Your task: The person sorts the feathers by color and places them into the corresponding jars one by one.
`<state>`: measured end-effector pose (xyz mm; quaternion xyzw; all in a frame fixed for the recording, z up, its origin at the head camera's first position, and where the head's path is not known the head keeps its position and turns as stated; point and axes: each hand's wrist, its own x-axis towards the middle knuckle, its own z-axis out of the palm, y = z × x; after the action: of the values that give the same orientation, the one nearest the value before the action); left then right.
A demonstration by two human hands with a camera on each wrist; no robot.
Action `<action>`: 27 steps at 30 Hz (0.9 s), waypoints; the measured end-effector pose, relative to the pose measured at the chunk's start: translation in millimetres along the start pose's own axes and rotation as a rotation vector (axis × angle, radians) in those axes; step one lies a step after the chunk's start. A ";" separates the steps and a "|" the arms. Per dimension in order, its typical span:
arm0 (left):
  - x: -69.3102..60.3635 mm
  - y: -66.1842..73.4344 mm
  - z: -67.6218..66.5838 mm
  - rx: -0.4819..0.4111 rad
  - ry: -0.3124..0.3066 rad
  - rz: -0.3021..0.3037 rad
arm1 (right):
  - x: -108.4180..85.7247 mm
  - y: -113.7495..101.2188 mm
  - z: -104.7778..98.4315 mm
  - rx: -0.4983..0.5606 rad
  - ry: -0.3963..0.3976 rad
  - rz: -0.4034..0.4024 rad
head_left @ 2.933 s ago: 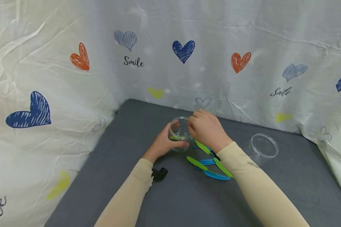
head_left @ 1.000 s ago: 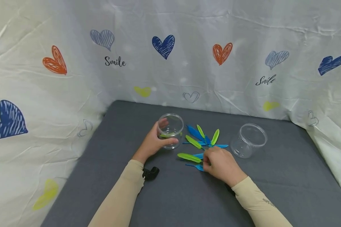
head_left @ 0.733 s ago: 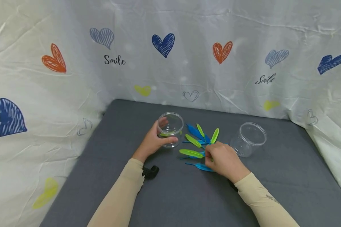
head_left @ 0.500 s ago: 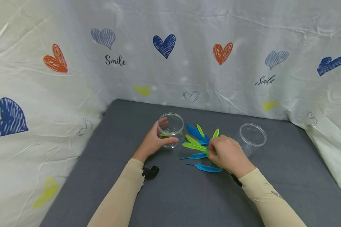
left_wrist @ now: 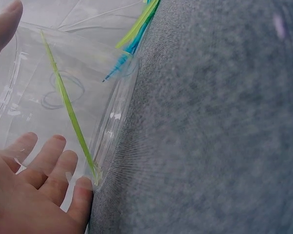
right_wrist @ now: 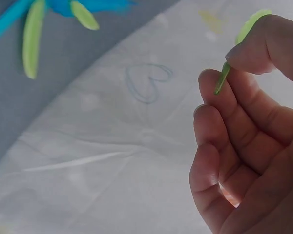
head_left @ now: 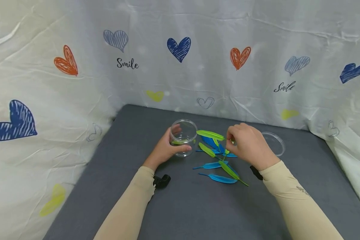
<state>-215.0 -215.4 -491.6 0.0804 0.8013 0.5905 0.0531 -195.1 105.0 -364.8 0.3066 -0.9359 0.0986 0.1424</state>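
My left hand (head_left: 165, 148) grips a clear plastic jar (head_left: 183, 128) standing upright on the table, thumb in front and fingers behind. Inside that jar leans a green feather (left_wrist: 71, 109), seen edge-on in the left wrist view. Between thumb and index finger, my right hand (head_left: 248, 144) pinches another green feather (head_left: 210, 135) by its quill. It hangs above the table, its tip pointing left toward the jar's rim. Below it lie loose feathers, among them a green feather (head_left: 229, 170) and a blue feather (head_left: 222, 179), several of them crossing one another.
A second clear jar (head_left: 283, 146) stands to the right, partly hidden behind my right hand. Grey cloth (head_left: 180, 206) covers the table. A white curtain (head_left: 216, 76) with printed hearts hangs along the back and sides.
My right hand has come down from the jar to the feathers, pinched a green one, and lifted it up and back. The left hand stays on its jar; the view shifts slightly.
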 end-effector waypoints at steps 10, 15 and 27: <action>-0.7 -1.1 -0.9 0.008 -0.001 -0.005 | 48.4 -14.0 -4.1 -0.037 -0.037 -0.083; 1.4 0.1 0.7 0.011 -0.006 -0.015 | 60.9 -20.2 -1.2 -0.067 -0.057 -0.122; 0.5 2.3 1.6 0.001 -0.007 -0.051 | 86.2 -32.3 10.4 -0.103 -0.068 -0.170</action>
<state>-215.0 -213.2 -489.9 0.0620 0.8030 0.5885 0.0711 -244.3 29.4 -343.3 0.3803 -0.9147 0.0277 0.1338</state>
